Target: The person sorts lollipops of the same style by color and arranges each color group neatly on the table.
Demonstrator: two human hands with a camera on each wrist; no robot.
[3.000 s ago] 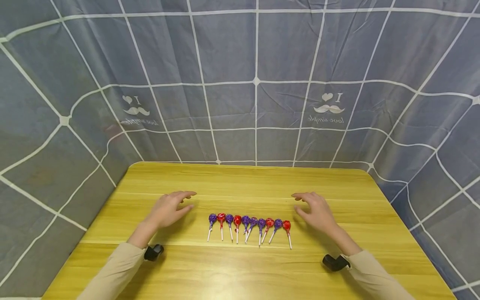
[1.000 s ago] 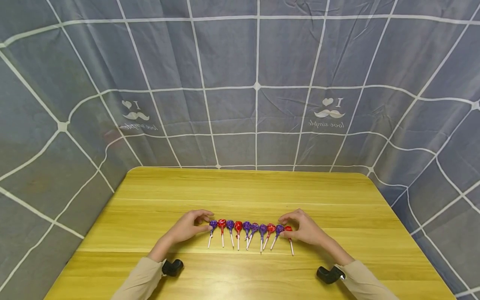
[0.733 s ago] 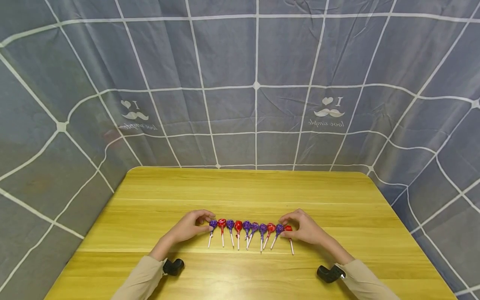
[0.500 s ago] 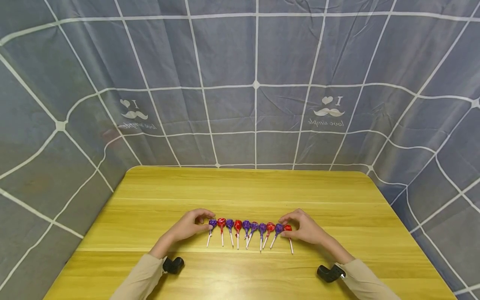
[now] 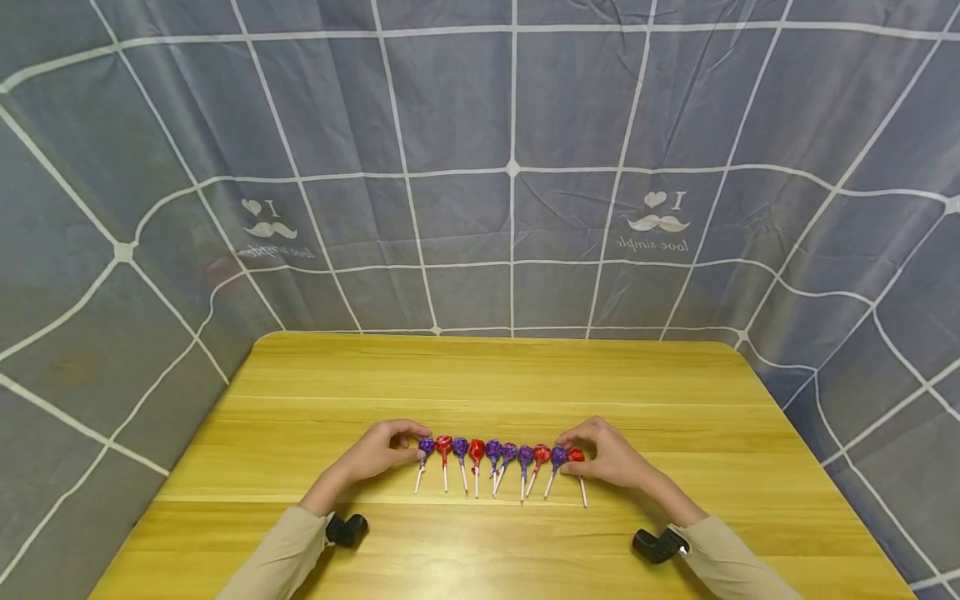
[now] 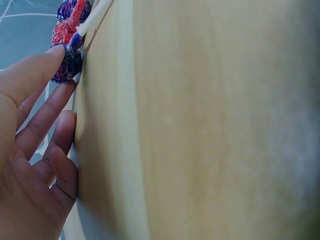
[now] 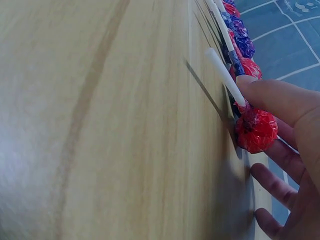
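Both hands had moved in from beside the row, three seconds earlier, to its ends: ten lollipops (image 5: 477, 451) lying on the table (image 5: 495, 375). Thumb and finger of the left hand (image 5: 373, 453) pinched the leftmost purple lollipop (image 5: 427, 447), its other fingers loosely bent. Similarly, the right hand (image 5: 613, 458) pinched the purple lollipop second from the right (image 5: 559, 456), the end red lollipop (image 7: 256, 131) within its curl; how firmly, I could not tell. Heads faced the grey curtain; both pinched lollipops' sticks slanted leftward, the end red one's rightward. From above, the right thumb partly covered that red lollipop; the left wrist view cut off a stick.
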